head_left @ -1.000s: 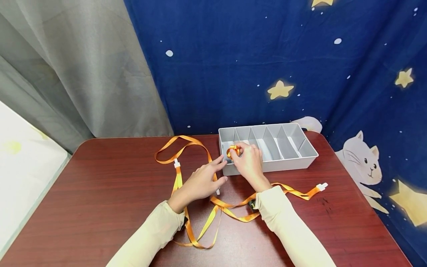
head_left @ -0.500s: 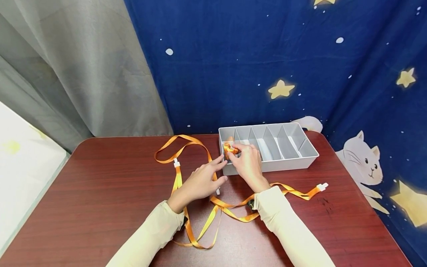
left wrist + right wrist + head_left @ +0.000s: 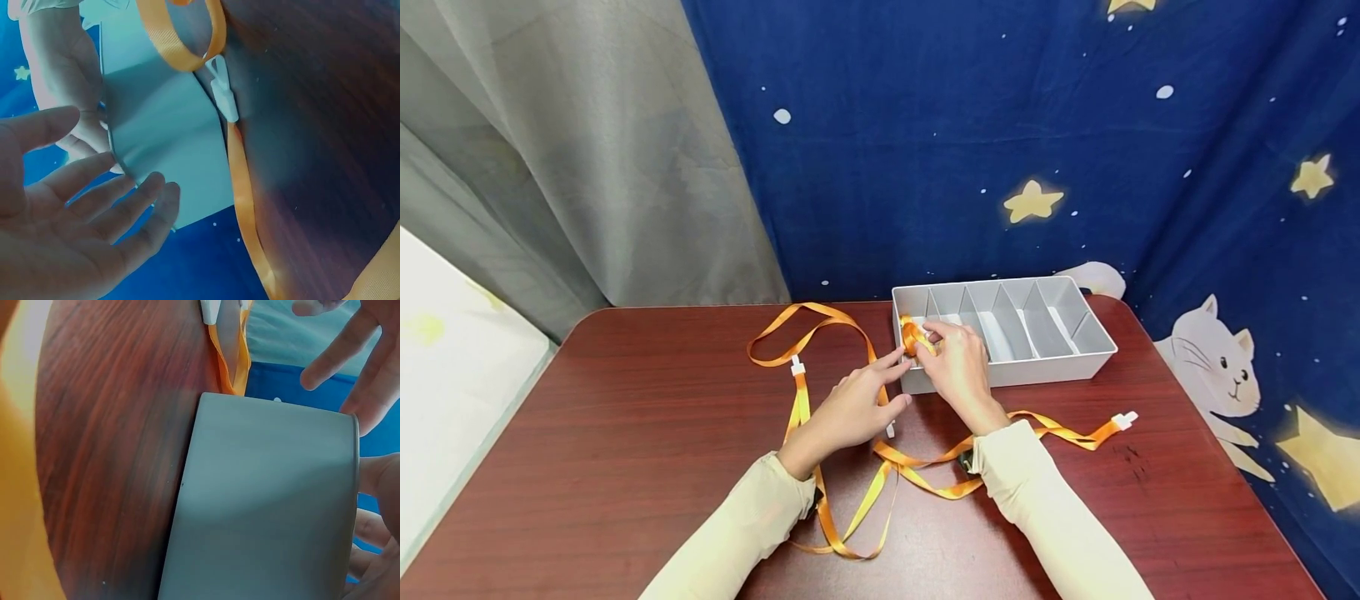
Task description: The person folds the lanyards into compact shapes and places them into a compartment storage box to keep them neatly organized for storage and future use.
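Note:
In the head view, a rolled-up orange lanyard (image 3: 913,335) is in the leftmost compartment of a grey divided box (image 3: 1022,372). My right hand (image 3: 958,367) reaches over the front wall and pinches this roll between thumb and fingers. The wrist views do not show the roll, as the box wall hides it. My left hand (image 3: 853,408) has its fingers extended, and the fingertips touch the box's front left corner. In the left wrist view the left hand (image 3: 94,219) holds nothing.
Loose orange lanyards lie across the brown table (image 3: 662,433). One white clip (image 3: 1124,420) lies right of my right sleeve, another clip (image 3: 797,367) left of the box. Behind the table hang a grey curtain (image 3: 587,167) and a blue starry curtain (image 3: 887,167).
The rolled lanyard has shifted slightly left inside the compartment and turned, with my right fingers following it. My left hand and the box have stayed in place.

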Demonstrator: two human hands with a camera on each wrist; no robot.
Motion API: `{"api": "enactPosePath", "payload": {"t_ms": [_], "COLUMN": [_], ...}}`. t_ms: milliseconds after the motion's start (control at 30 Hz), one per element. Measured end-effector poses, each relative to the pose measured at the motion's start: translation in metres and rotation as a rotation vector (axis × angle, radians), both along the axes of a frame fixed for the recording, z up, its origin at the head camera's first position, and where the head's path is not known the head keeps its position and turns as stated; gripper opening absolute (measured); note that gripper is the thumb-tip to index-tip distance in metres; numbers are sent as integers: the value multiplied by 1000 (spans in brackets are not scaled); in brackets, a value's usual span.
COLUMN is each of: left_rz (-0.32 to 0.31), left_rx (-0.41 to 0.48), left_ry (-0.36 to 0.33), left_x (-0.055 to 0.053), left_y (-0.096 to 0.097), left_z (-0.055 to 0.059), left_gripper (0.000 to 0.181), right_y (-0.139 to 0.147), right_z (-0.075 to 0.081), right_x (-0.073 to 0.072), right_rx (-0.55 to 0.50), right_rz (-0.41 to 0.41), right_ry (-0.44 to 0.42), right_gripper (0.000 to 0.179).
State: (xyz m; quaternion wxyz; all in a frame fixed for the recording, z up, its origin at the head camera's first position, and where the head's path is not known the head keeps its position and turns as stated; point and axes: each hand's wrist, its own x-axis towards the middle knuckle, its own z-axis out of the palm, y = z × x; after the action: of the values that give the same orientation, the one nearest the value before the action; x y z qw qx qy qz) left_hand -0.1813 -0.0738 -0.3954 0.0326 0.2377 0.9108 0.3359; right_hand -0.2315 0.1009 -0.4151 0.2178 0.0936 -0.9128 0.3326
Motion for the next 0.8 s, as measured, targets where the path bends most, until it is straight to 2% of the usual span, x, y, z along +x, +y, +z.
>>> {"api": "enactPosePath", "payload": {"t_ms": [167,500,667,800], "left_rz": [19,6,-3,23], "left_rx": [96,121,157,136], "left_ry": [54,59,64,40], "left_x": [-1,-4,-9,-15], "left_y": [4,1,-7,-13], "left_z": [-6,-6,-2,3], "left_gripper": [50,45,36,32], "right_y": [1,0,-5,-10], "right_z": [-2,3,8,11], "right_x": [0,8,14,18], "right_rx": [-17,-6,-1,-2], "right_rz": [7,-1,9,26], "right_ry": [17,18,109,182], "right_gripper": [27,24,23,20]}}
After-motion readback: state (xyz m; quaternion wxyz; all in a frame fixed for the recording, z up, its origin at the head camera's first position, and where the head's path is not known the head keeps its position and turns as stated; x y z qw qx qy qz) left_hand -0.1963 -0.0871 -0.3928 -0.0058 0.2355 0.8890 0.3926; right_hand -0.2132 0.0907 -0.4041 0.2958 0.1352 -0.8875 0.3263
